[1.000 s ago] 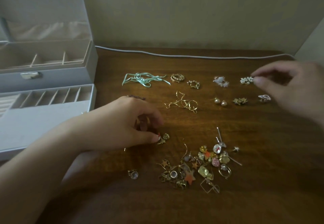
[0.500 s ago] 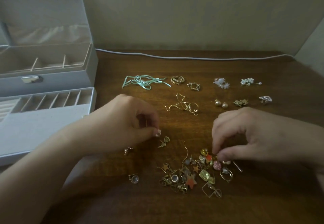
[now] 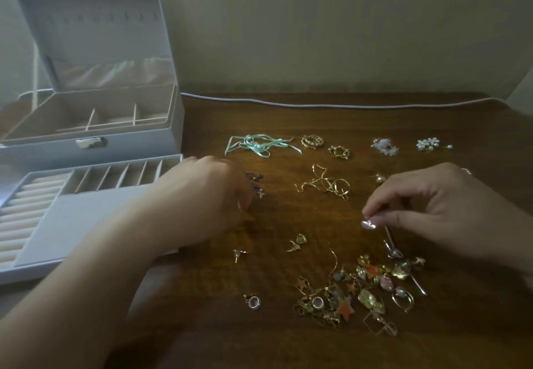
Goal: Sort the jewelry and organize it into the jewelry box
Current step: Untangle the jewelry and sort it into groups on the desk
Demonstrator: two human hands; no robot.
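Note:
A pale grey jewelry box (image 3: 95,149) stands open at the left, its drawer (image 3: 86,195) pulled out with ring rolls and small compartments. A mixed pile of earrings (image 3: 360,290) lies at the front of the wooden table. My right hand (image 3: 441,210) hovers above that pile, thumb and forefinger pinched on a small pale earring (image 3: 368,224). My left hand (image 3: 202,198) rests by the drawer's right end, fingers curled beside two small dark earrings (image 3: 256,185); whether it grips them is hidden.
Sorted pieces lie in rows further back: a mint ribbon piece (image 3: 259,143), gold hoops (image 3: 313,141), gold wire earrings (image 3: 326,185), white flower earrings (image 3: 427,144), a pearl stud (image 3: 380,178). Single earrings (image 3: 297,242) lie scattered. A grey cable (image 3: 317,104) runs along the wall.
My right hand came from the far right down to the pile and lifted out a small pale earring. My left hand shifted up and back toward the dark earrings by the drawer.

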